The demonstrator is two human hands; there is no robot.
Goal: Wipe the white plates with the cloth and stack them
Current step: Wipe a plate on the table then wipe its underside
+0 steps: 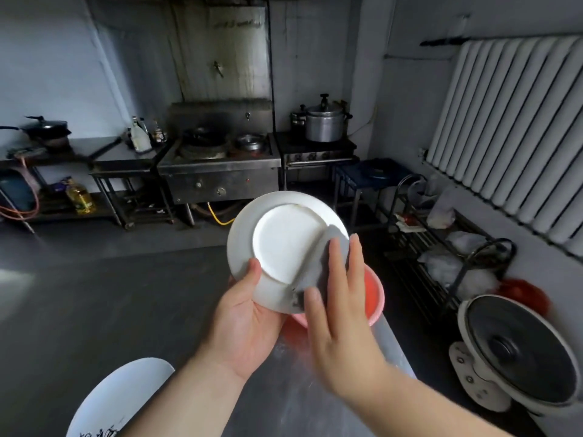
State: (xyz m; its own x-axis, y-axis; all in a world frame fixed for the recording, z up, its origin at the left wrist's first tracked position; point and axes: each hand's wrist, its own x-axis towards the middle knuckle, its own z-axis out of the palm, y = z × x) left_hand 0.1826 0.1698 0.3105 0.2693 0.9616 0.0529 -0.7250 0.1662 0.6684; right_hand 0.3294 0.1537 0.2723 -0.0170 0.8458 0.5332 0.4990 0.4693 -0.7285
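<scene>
Plate (285, 244) is up off the bench (94, 310), held bottom-side toward me over the pink basin (375, 298), in the middle of the view. My left hand (243, 313) grips its near-left rim, thumb on the back and the other fingers hidden behind it. My right hand (337, 298) lies flat, fingers straight, pressing the grey cloth (318, 263) against the plate's right side, so it clasps nothing, only pushes. I judge the plate stiff, smooth and breakable, probably slick if damp, and light enough for one hand; the rim is the place to hold it, as the left hand does, leaving the raised foot ring and centre free for wiping. The cloth looks soft and folds over the edge, so it should follow the curve easily. By count I see two white plates: the one in hand and a second plate (126, 395) lying at the near-left on the bench, partly cut off by the frame. One cloth, one basin.
</scene>
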